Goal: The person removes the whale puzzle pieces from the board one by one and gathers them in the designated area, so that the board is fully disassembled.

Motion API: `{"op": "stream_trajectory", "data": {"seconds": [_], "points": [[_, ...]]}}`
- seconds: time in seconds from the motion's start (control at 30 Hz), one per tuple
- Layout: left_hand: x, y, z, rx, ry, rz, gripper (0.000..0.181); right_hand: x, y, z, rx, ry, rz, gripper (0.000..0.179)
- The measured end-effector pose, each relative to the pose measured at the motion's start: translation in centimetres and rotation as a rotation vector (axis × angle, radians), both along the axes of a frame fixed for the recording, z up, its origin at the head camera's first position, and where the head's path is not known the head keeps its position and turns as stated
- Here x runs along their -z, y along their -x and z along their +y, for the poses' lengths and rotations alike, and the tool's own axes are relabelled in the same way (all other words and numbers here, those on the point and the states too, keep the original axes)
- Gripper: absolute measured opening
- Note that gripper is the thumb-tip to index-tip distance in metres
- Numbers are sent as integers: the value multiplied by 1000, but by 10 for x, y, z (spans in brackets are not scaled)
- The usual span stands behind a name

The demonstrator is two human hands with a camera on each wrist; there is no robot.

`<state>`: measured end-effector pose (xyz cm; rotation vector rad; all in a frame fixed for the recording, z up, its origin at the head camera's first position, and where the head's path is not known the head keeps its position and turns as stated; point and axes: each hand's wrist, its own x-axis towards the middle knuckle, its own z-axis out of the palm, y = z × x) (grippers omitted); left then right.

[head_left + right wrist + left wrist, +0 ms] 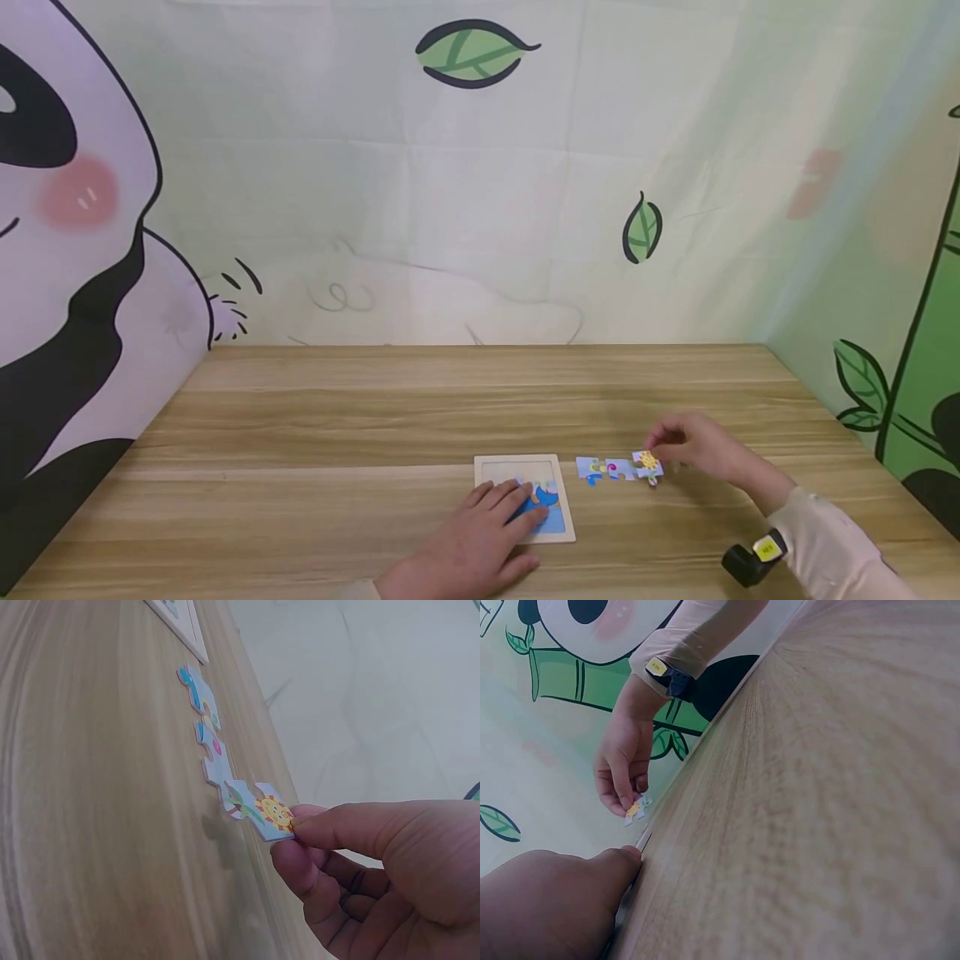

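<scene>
Between thumb and fingertips my right hand (693, 446) pinches a jigsaw piece with a smiling sun (259, 810), seen close up in the right wrist view. It is held a little above the table. Two more pieces, one with a pink swirl (214, 754) and one with a blue shape (198, 694), lie in a row to its left. My left hand (480, 533) rests with fingers spread on a square puzzle board (568, 521) with a pale frame. Blue picture pieces (553, 518) fill the board's lower part; the fingers cover some of them.
The wood-grain table (337, 425) extends back to a cloth backdrop (480, 192) printed with leaves and a panda. A black wrist device (750, 562) with a yellow label is on the right wrist.
</scene>
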<state>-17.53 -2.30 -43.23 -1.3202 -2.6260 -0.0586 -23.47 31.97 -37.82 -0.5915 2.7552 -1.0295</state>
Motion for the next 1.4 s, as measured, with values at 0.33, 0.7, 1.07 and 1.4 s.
{"op": "stream_trajectory", "data": {"seconds": [0.33,0.7,1.07,1.4], "points": [[0,1,-1,1,-9,-47,50,9,1,4,22,17,-24,8],[-2,0,-1,0,-2,-37,50,13,3,4,26,-9,-23,8],[1,-2,-1,4,-4,24,50,14,3,2,17,-37,11,8],[-1,-1,-1,0,5,-7,50,14,3,-1,24,-39,-6,9]]}}
